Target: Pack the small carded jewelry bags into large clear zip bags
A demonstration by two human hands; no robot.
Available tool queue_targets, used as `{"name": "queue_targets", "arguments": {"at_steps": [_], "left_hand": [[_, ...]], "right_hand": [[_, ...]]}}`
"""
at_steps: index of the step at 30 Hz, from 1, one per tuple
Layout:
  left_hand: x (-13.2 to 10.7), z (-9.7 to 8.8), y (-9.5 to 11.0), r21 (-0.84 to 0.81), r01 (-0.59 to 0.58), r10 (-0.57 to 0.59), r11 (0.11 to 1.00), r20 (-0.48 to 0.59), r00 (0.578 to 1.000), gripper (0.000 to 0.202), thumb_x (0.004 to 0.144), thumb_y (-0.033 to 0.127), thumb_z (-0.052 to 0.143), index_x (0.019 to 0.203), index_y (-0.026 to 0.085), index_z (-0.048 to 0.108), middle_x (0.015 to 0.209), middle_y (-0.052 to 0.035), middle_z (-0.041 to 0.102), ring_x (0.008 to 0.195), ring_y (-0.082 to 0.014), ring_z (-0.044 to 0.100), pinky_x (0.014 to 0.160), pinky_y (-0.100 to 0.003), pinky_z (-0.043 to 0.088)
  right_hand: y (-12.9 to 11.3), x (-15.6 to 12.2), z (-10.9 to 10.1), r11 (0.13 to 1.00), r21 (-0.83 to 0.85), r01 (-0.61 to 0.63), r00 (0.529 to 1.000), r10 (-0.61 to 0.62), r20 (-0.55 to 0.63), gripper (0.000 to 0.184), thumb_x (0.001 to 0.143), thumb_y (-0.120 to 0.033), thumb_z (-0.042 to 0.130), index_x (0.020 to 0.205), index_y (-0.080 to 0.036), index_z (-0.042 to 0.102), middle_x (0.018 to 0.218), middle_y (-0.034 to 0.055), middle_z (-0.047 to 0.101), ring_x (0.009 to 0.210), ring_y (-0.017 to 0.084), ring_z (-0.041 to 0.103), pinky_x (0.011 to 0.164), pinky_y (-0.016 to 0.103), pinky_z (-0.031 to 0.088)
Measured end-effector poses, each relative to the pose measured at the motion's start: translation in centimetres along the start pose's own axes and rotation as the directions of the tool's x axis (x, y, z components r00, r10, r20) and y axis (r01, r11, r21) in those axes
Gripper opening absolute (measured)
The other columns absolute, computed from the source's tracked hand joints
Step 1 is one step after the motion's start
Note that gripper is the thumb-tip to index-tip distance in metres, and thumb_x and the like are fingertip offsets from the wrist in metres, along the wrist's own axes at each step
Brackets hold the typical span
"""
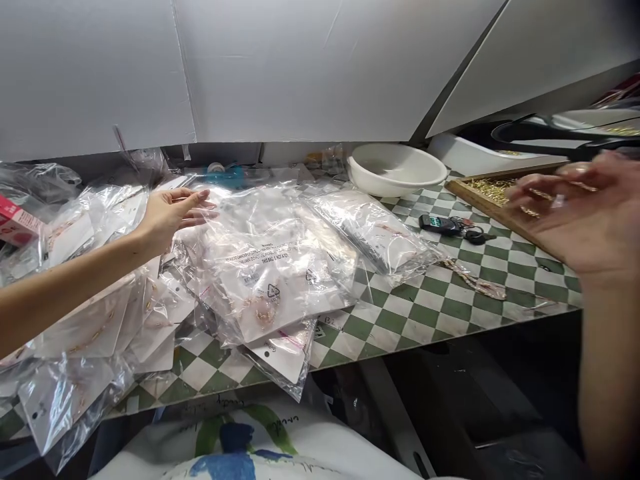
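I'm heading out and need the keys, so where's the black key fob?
In the head view, the key fob lies right of centre on the checkered tabletop, between a clear plastic bag and the wooden tray of gold pieces, near the white bowl.

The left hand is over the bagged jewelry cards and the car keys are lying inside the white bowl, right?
No, the keys lie on the checkered tabletop, not inside the white bowl, as the head view shows. The left hand is over the bagged cards, as you said.
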State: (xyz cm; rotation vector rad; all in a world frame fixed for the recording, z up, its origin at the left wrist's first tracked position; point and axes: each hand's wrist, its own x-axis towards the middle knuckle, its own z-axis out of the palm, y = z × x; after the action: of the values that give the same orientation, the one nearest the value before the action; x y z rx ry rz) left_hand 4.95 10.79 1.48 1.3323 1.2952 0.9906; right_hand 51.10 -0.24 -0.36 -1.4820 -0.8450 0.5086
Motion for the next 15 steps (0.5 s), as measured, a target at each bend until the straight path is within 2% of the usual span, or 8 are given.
{"name": "queue_targets", "arguments": {"at_steps": [2, 5, 7, 9, 11, 13, 15], "left_hand": [[0.3, -0.3, 0.0, -0.017, 0.021, -0.020, 1.000, 0.047, 0.999, 0.018, 0.095, 0.028, 0.074, 0.092, 0.011, 0.076, 0.105, -0.0151, 0.080, 0.091, -0.0221, 0.080, 0.082, -0.028, 0.064], [0.9, -0.9, -0.4, -0.105, 0.091, -0.080, 0.990, 0.102, 0.992, 0.020, 0.094, 0.033, 0.076, 0.097, 0.013, 0.075, 0.124, -0.0185, 0.075, 0.105, -0.0254, 0.078, 0.091, -0.030, 0.064], [1.1, -1.3, -0.7, -0.192, 0.124, -0.098, 0.973, 0.137, 0.986, 0.030, 0.089, 0.044, 0.079, 0.100, 0.016, 0.075, 0.136, -0.0196, 0.069, 0.113, -0.0282, 0.075, 0.095, -0.032, 0.063], [1.2, -1.7, -1.0, -0.238, 0.129, -0.087, 0.963, 0.178, 0.980, 0.040, 0.085, 0.054, 0.081, 0.100, 0.018, 0.075, 0.140, -0.0198, 0.067, 0.118, -0.0310, 0.073, 0.098, -0.035, 0.063], [1.1, -1.9, -1.0, -0.209, 0.092, -0.043, 0.974, 0.228, 0.973, 0.036, 0.081, 0.049, 0.085, 0.097, 0.017, 0.078, 0.133, -0.0188, 0.071, 0.120, -0.0310, 0.072, 0.103, -0.036, 0.061], [1.0, -2.0, -0.8, -0.121, 0.031, 0.003, 0.992, 0.270, 0.963, 0.027, 0.077, 0.033, 0.091, 0.097, 0.017, 0.081, 0.122, -0.0153, 0.077, 0.120, -0.0284, 0.072, 0.107, -0.035, 0.058], [0.6, -2.1, -0.5, -0.015, -0.024, 0.027, 1.000, 0.269, 0.963, 0.025, 0.073, 0.023, 0.092, 0.096, 0.019, 0.084, 0.116, -0.0126, 0.080, 0.119, -0.0258, 0.073, 0.107, -0.033, 0.057]], "right_hand": [[-0.6, -0.3, 2.5, 0.999, 0.005, -0.033, 0.993, 0.032, 0.116, 0.043, 0.068, -0.049, 0.076, 0.063, -0.022, 0.042, 0.073, 0.0013, 0.036, 0.064, 0.014, 0.040, 0.053, 0.027, 0.023], [-0.2, -0.5, 7.5, 0.979, -0.186, -0.086, 0.946, 0.139, 0.292, 0.029, 0.075, -0.045, 0.084, 0.078, -0.020, 0.070, 0.082, 0.0101, 0.058, 0.068, 0.016, 0.048, 0.056, 0.032, 0.035], [0.6, -0.6, 11.0, 0.943, -0.324, -0.078, 0.877, 0.219, 0.427, 0.037, 0.076, -0.051, 0.087, 0.089, -0.018, 0.079, 0.092, 0.0161, 0.066, 0.075, 0.020, 0.055, 0.060, 0.035, 0.041], [1.3, -0.8, 14.2, 0.929, -0.368, -0.048, 0.809, 0.252, 0.531, 0.045, 0.071, -0.059, 0.090, 0.094, -0.021, 0.081, 0.087, 0.0136, 0.069, 0.073, 0.020, 0.056, 0.060, 0.035, 0.042], [1.7, -0.9, 16.6, 0.931, -0.364, 0.018, 0.734, 0.235, 0.638, 0.045, 0.067, -0.064, 0.090, 0.085, -0.024, 0.081, 0.074, 0.0087, 0.066, 0.068, 0.019, 0.054, 0.058, 0.034, 0.040], [1.8, -0.9, 17.9, 0.944, -0.318, 0.089, 0.655, 0.185, 0.732, 0.044, 0.065, -0.066, 0.090, 0.076, -0.025, 0.079, 0.068, 0.0062, 0.062, 0.065, 0.017, 0.051, 0.056, 0.032, 0.037], [1.8, -0.8, 18.2, 0.962, -0.253, 0.103, 0.631, 0.134, 0.764, 0.043, 0.065, -0.065, 0.090, 0.076, -0.025, 0.080, 0.069, 0.0051, 0.062, 0.062, 0.014, 0.046, 0.055, 0.031, 0.035]]}}
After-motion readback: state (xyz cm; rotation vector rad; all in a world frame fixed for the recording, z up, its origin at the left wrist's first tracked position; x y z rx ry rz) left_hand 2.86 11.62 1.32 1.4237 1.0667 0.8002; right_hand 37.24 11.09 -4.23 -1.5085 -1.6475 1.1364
